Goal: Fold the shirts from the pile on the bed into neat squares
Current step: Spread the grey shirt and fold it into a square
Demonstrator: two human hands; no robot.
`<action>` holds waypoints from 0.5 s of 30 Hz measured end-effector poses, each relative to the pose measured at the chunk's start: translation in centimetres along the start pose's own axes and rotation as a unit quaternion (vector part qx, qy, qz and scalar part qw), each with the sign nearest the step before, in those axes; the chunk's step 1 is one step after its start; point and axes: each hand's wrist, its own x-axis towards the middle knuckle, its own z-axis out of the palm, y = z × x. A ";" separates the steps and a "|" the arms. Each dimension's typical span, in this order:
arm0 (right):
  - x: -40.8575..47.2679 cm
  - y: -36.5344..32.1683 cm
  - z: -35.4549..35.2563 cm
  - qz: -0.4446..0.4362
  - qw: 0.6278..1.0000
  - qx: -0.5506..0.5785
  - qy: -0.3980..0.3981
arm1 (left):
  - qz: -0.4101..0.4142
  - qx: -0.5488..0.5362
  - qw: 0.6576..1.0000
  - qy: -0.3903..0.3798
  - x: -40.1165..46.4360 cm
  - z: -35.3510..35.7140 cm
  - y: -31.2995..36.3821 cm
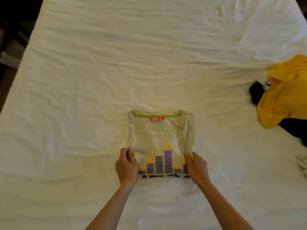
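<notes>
While folded to a rough square near the front of my bed (99, 67), the cream shirt (162, 136) lies collar away — my left hand (126, 165) and right hand (196, 166) each pinch a near corner; well right, a yellow shirt (285, 90) rests crumpled over a black garment (256, 94)

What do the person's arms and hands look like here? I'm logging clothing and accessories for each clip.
Both forearms are bare up to the frame's lower edge: no sleeves or gloves in view. The left hand and right hand show no visible rings, watch or bracelet.
</notes>
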 end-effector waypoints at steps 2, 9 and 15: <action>-0.7 0.0 0.5 0.024 1.000 0.008 -0.018 | 0.008 -0.011 1.000 0.015 0.1 -1.3 -0.8; 0.7 -1.7 -1.3 -0.015 0.984 0.042 0.172 | -0.096 -0.015 0.995 -0.003 1.5 -0.6 1.6; 4.6 -3.0 -1.3 -0.140 0.953 -0.224 0.146 | 0.007 0.081 0.997 -0.010 4.0 0.5 2.7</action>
